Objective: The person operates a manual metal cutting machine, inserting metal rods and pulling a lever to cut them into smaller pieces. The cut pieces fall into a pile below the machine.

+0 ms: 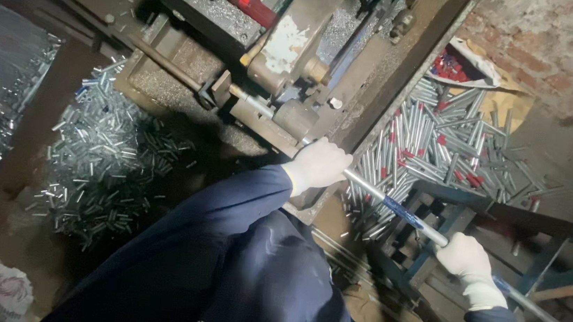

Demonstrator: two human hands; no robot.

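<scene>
A long silver metal tube (407, 213) with blue markings runs from the lower right up into a grimy cutting machine (289, 63). My left hand (319, 164), in a white glove, grips the tube close to the machine's clamp. My right hand (467, 257), also gloved, grips the same tube farther back at the lower right. My dark blue sleeves fill the lower middle of the view.
A heap of short cut tube pieces (101, 157) lies on the floor at left. More longer tubes, some with red caps (435, 140), are piled at right by a brick wall (555, 61). A blue metal frame (504, 224) stands under the tube. A white cloth (4, 291) lies at the lower left.
</scene>
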